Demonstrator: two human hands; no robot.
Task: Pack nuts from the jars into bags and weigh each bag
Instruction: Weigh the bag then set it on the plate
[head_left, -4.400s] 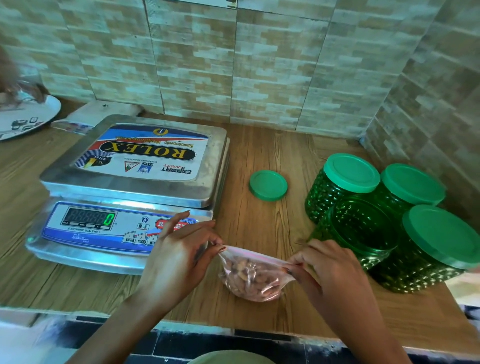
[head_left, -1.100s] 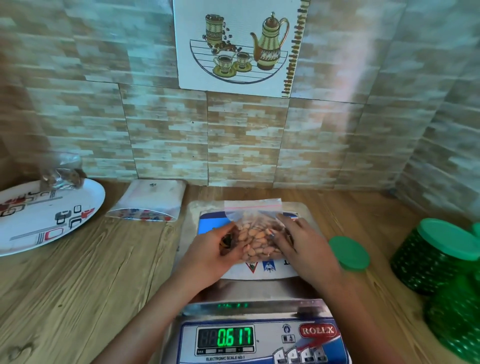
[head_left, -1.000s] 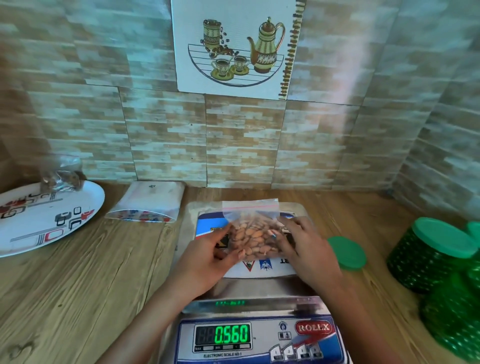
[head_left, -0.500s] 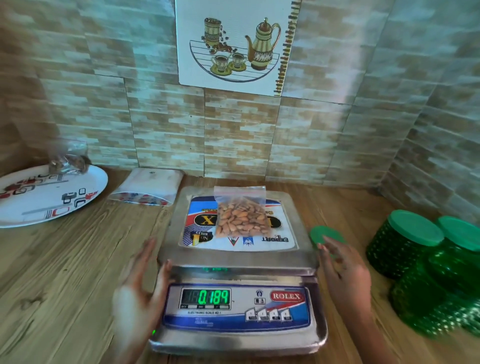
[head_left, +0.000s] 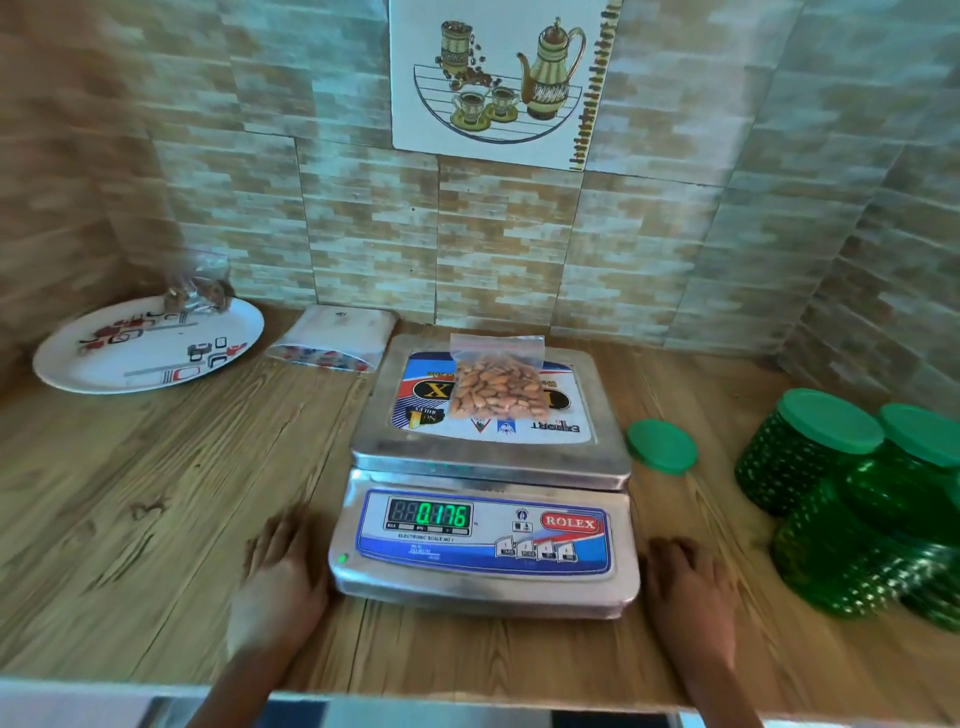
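Head view looks down on a wooden counter (head_left: 156, 493) that fills the lower half of the frame. In the centre stands the scale (head_left: 488, 582), a steel one, and its green display (head_left: 431, 514) reads 0.176. Three green jars (head_left: 810, 447) are grouped at the right edge; at least two have lids on, the front one is too blurred to tell. A patterned plate (head_left: 104, 364) lies at the upper left. The left hand (head_left: 280, 582), a little blurred, lies flat on the counter just beside the scale's lower left corner, and the right hand (head_left: 685, 587) lies the same way by the lower right corner; the fingers of both are loose and hold nothing. The bag (head_left: 498, 389) of nuts rests alone on the scale's pan, near its far edge, touched by no hand. I judge it light and soft: thin clear film, probably slippery, with loose nuts that will shift when it is lifted. The flat empty strip at its top, by the seal, looks the best place to pinch. A loose green lid (head_left: 661, 446) lies between scale and jars.
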